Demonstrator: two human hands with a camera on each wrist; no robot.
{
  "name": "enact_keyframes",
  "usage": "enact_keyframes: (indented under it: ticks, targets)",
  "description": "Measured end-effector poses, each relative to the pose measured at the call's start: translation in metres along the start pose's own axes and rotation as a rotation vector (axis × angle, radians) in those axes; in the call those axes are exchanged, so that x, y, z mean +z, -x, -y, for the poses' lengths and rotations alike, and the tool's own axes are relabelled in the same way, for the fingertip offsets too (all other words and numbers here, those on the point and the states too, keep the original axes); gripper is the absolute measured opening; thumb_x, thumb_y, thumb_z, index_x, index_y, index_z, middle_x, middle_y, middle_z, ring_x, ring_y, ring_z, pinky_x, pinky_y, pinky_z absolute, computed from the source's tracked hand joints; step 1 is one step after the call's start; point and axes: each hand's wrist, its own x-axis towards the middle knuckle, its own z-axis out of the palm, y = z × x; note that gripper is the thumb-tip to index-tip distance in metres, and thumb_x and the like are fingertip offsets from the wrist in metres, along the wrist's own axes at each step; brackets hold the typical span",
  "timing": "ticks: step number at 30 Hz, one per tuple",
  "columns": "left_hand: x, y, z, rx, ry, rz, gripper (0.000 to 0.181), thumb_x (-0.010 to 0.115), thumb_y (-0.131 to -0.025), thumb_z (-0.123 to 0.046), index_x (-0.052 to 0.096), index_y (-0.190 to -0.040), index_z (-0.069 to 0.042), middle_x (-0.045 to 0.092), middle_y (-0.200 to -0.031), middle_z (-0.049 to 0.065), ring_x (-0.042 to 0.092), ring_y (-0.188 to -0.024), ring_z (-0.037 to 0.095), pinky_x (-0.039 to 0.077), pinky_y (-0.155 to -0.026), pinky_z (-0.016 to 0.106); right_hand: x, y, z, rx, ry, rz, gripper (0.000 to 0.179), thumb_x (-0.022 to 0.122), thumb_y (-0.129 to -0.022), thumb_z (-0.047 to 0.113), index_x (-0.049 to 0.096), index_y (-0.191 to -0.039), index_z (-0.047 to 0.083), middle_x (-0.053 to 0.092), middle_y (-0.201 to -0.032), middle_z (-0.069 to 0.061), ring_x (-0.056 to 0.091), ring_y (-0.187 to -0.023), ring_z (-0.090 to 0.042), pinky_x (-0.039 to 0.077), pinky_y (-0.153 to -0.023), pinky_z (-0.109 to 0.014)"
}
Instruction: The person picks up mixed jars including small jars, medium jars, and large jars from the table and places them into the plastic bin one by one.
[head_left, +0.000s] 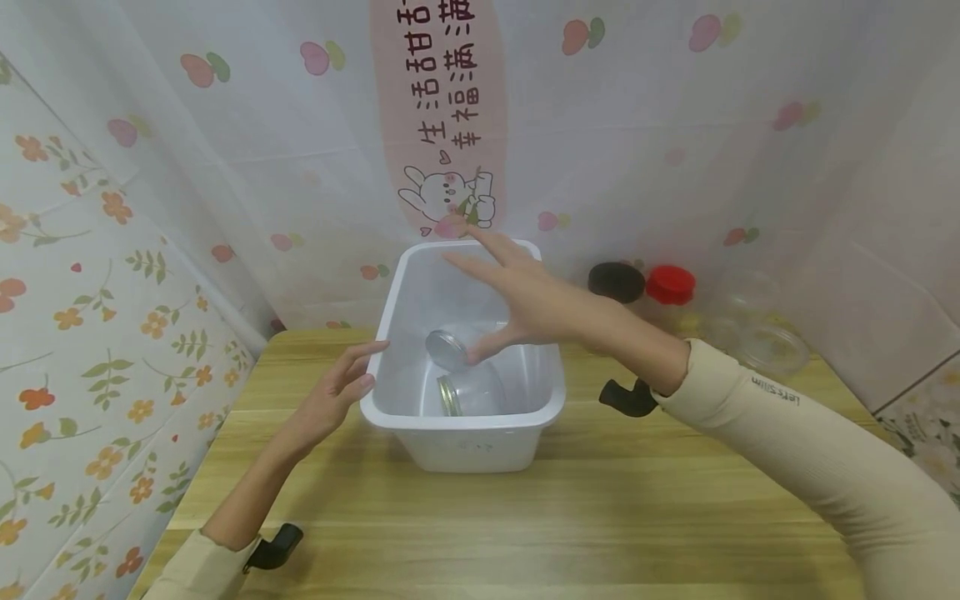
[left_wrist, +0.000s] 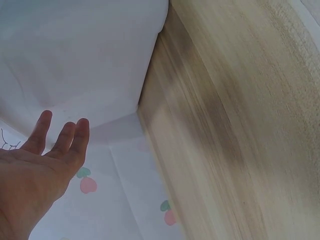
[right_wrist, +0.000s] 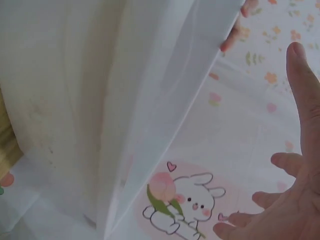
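Note:
A white plastic bin [head_left: 551, 400] stands on the wooden table. Inside it lie a clear jar with a gold-rimmed end [head_left: 450, 395] and a round silvery lid-like piece [head_left: 447, 350], perhaps part of a second jar. Over the bin, my right hand [head_left: 536, 300] is spread wide with nothing in its grasp; part of the bin's inside is hidden beneath it. My left hand [head_left: 330, 404] is at the bin's left side, its fingertips at the rim. In the left wrist view, the left hand's fingers [left_wrist: 80, 142] are loosely extended beside the bin's outer wall.
Behind my right forearm stand a black-lidded container [head_left: 617, 282] and a red-lidded one [head_left: 671, 285], both partly hidden. Farther right are clear plastic containers or lids [head_left: 774, 347]. A printed curtain [head_left: 637, 150] hangs behind the table [head_left: 480, 533].

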Motion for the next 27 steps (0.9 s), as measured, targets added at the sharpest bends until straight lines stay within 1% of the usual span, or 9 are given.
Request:
enact_keyframes:
  ticks: [3,5,9,14,16,18,21,25,27]
  targets:
    - [0.000,0.000,0.000,-0.001,0.002,0.002,0.043,0.044,-0.107,-0.008,0.041,-0.150,-0.011,0.044,-0.148,0.029,0.055,-0.122,0.025,0.047,-0.093,0.035,-0.005,0.008,-0.002,0.077,-0.079,0.016,0.118,0.088,-0.065,0.063,0.025,-0.161,0.038,-0.002,-0.168,0.009,0.005,-0.151,-0.024,0.025,-0.109,-0.066]
    - [0.000,0.000,0.001,-0.003,0.003,0.001,0.043,0.044,-0.107,-0.008,0.041,-0.150,-0.011,0.044,-0.148,0.027,0.055,-0.122,0.023,0.047,-0.093,0.035,-0.008,0.012,-0.004,0.090,-0.093,0.016,0.117,0.087,-0.065,0.065,0.025,-0.161,0.040,0.002,-0.168,0.010,0.009,-0.151,-0.025,0.028,-0.107,-0.066]
    - [0.000,0.000,0.000,-0.010,0.000,-0.005,0.044,0.045,-0.107,-0.009,0.041,-0.150,-0.011,0.044,-0.149,0.026,0.054,-0.124,0.029,0.046,-0.094,0.036,-0.012,0.020,-0.009,0.091,-0.105,0.000,0.112,0.086,-0.068,0.063,0.028,-0.160,0.040,0.012,-0.167,0.010,0.021,-0.148,-0.025,0.033,-0.106,-0.063]
    - [0.000,0.001,-0.003,-0.031,0.005,-0.012,0.044,0.046,-0.107,-0.010,0.043,-0.150,-0.011,0.043,-0.151,0.025,0.047,-0.129,0.043,0.041,-0.097,0.056,-0.016,0.030,-0.017,0.100,-0.094,-0.023,0.106,0.087,-0.073,0.055,0.032,-0.160,0.032,0.026,-0.164,0.005,0.027,-0.147,-0.022,0.034,-0.108,-0.059]
    - [0.000,0.002,-0.005,-0.038,-0.001,-0.010,0.043,0.046,-0.107,-0.011,0.044,-0.150,-0.011,0.040,-0.154,0.023,0.043,-0.134,0.044,0.036,-0.099,0.065,-0.016,0.033,-0.020,0.093,-0.092,-0.034,0.104,0.089,-0.075,0.049,0.034,-0.160,0.027,0.030,-0.163,0.003,0.027,-0.147,-0.021,0.034,-0.109,-0.057]
    - [-0.001,0.001,-0.007,-0.042,-0.008,-0.008,0.042,0.047,-0.107,-0.011,0.045,-0.150,-0.009,0.037,-0.157,0.020,0.038,-0.138,0.045,0.033,-0.100,0.068,-0.016,0.037,-0.024,0.078,-0.095,-0.048,0.101,0.091,-0.076,0.042,0.037,-0.159,0.022,0.034,-0.161,0.001,0.030,-0.146,-0.021,0.036,-0.109,-0.053]
    - [-0.002,0.001,-0.008,-0.044,-0.013,-0.001,0.043,0.048,-0.107,-0.010,0.045,-0.150,-0.007,0.035,-0.159,0.017,0.034,-0.141,0.043,0.033,-0.102,0.066,-0.016,0.042,-0.031,0.064,-0.103,-0.065,0.095,0.091,-0.077,0.035,0.042,-0.156,0.018,0.042,-0.156,-0.002,0.044,-0.138,-0.023,0.044,-0.102,-0.049]
    - [-0.003,0.000,-0.008,-0.050,-0.031,0.007,0.043,0.048,-0.107,-0.009,0.046,-0.150,-0.005,0.038,-0.157,0.015,0.040,-0.138,0.039,0.039,-0.103,0.051,-0.014,0.050,-0.039,0.073,-0.157,-0.090,0.084,0.091,-0.078,0.026,0.050,-0.151,0.015,0.054,-0.146,-0.005,0.061,-0.119,-0.027,0.054,-0.088,-0.045]
    - [-0.003,0.000,-0.008,-0.053,-0.045,0.010,0.044,0.048,-0.107,-0.010,0.046,-0.151,-0.006,0.039,-0.156,0.015,0.043,-0.135,0.038,0.041,-0.101,0.047,-0.013,0.054,-0.044,0.074,-0.178,-0.108,0.080,0.091,-0.079,0.023,0.054,-0.149,0.013,0.057,-0.143,-0.006,0.064,-0.115,-0.028,0.056,-0.085,-0.044]
